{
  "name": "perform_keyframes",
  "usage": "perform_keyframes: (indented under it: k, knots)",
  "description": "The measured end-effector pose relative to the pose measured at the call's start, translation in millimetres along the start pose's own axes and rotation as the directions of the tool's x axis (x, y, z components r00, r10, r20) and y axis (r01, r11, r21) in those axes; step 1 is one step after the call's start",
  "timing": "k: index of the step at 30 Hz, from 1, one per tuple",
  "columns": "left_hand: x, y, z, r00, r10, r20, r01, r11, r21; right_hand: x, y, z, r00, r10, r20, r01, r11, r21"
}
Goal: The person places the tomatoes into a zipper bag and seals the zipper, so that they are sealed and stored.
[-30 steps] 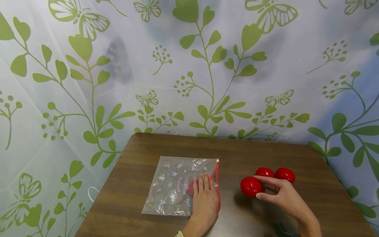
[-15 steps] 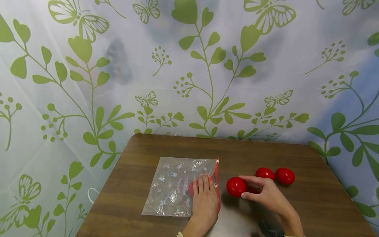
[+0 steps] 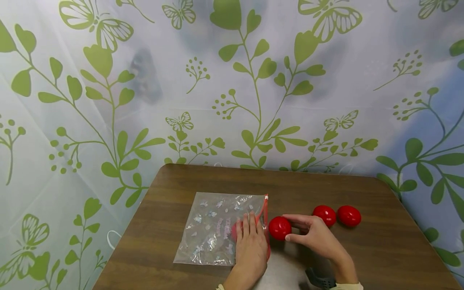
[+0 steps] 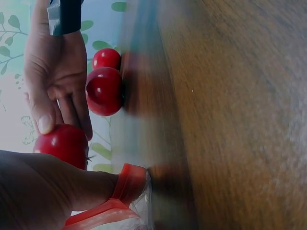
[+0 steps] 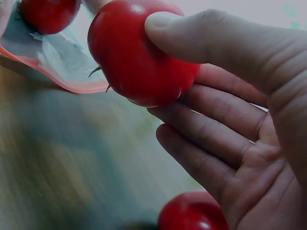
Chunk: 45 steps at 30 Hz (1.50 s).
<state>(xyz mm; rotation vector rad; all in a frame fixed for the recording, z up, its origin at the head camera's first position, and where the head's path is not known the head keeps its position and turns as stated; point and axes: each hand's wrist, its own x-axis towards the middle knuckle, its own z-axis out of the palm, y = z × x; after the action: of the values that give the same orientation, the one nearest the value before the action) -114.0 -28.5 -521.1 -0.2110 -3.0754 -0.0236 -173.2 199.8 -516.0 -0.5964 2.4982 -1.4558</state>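
My right hand [image 3: 315, 235] pinches a red tomato [image 3: 280, 228] between thumb and fingers, right at the red-edged mouth of a clear printed zip bag [image 3: 206, 225]. Small green stem tips show on this tomato [image 5: 134, 52] in the right wrist view. On the bag's mouth end lies my left hand [image 3: 251, 245], fingers stretched over the plastic. Its thumb [image 4: 81, 184] reaches to the red zip edge [image 4: 129, 179] in the left wrist view, holding the bag by its mouth. Inside the bag is another tomato [image 5: 50, 12], partly covered by the left hand in the head view.
Two more tomatoes, a nearer one [image 3: 324, 215] and a farther one [image 3: 349, 216], sit on the brown wooden table [image 3: 290, 185] beyond the right hand. Behind the table's back edge hangs a curtain [image 3: 163, 80] printed with green leaves and butterflies.
My right hand has carried its tomato leftward, from near the two loose tomatoes to the bag's mouth. The left hand and the bag have stayed in place.
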Motion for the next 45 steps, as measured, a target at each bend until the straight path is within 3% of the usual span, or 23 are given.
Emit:
perform_keyframes:
  k: [16, 38, 45]
  knots:
    - [-0.6, 0.2, 1.2, 1.0, 0.007, -0.025, -0.007, 1.0, 0.012, 12.6, 9, 25, 0.999, 0.012, 0.052, -0.012, 1.0, -0.006]
    - [-1.9, 0.9, 4.5, 0.997, -0.013, -0.074, 0.013, 1.0, 0.005, 25.6, 8, 54, 0.998, 0.008, 0.067, -0.005, 0.999, -0.043]
    - [-2.0, 0.3, 5.1, 0.999, -0.011, -0.048, 0.011, 1.0, 0.012, 25.8, 9, 60, 0.998, -0.008, 0.067, 0.012, 0.999, -0.046]
